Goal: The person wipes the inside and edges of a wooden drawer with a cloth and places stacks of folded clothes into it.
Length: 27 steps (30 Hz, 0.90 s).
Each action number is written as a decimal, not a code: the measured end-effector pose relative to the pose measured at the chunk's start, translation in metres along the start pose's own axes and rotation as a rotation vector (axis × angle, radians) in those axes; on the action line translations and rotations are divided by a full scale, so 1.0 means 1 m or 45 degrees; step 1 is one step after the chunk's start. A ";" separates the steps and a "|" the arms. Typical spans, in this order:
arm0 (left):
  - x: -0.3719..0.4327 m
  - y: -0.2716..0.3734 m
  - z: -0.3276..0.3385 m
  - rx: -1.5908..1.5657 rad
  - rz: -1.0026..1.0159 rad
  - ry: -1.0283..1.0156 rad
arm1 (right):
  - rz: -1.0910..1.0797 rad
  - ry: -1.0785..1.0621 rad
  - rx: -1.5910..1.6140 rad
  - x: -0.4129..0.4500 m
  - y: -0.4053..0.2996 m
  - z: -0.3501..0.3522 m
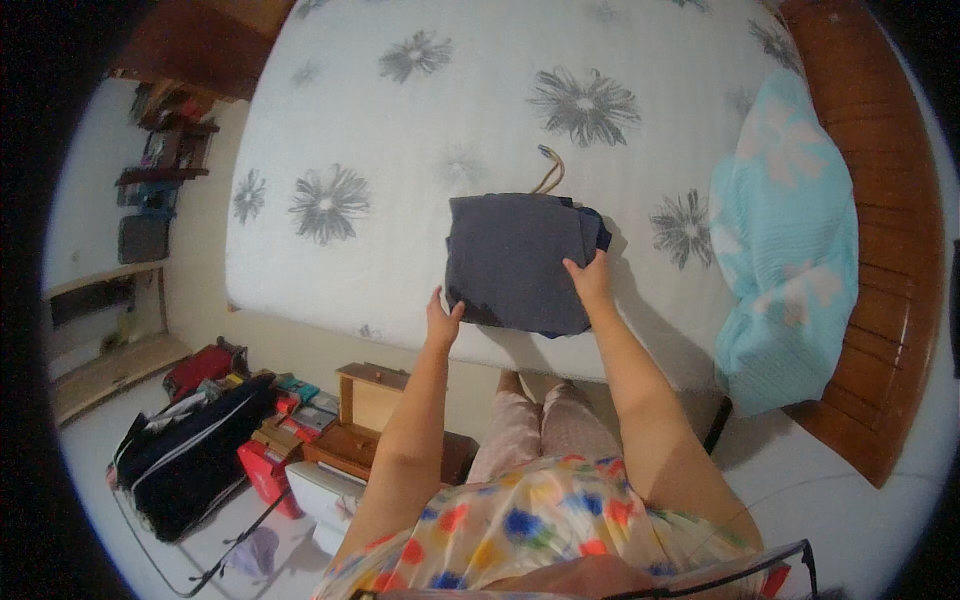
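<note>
A stack of folded dark grey and navy clothes (pixel 517 259) lies near the front edge of a mattress with a white, flower-printed sheet (pixel 487 82). My left hand (pixel 445 321) is at the stack's lower left corner, fingers apart and thumb against the cloth's edge. On the opposite side, my right hand (pixel 591 277) grips the right edge, its thumb on top and its other fingers partly hidden. A tan cord (pixel 556 174) with a dark tip sticks out past the stack's far edge.
To the right, a turquoise flowered blanket (pixel 787 247) lies against the wooden bed end (pixel 874 225). Down left on the floor stand a black bag (pixel 195 457), a red box (pixel 266 476), a wooden drawer unit (pixel 341 454) and a metal rack frame (pixel 232 544).
</note>
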<state>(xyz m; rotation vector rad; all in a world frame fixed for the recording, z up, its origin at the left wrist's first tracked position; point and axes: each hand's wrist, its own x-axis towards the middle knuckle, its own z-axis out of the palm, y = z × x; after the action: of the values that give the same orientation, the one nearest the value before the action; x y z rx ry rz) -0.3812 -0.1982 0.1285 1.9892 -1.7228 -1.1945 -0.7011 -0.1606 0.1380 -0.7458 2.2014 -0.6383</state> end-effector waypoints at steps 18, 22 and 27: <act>0.041 0.068 0.045 0.096 0.112 -0.039 | -0.071 0.095 0.083 -0.022 0.073 0.002; 0.028 0.066 0.054 0.314 0.518 0.077 | 0.066 0.125 0.385 -0.006 0.072 0.006; 0.010 0.089 0.058 0.418 0.507 -0.314 | 0.220 0.006 0.793 0.000 0.061 0.001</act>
<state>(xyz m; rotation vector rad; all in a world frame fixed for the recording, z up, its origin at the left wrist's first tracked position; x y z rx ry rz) -0.4854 -0.2131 0.1459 1.5819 -2.4317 -1.1061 -0.7193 -0.1175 0.0993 -0.2268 1.8786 -1.1540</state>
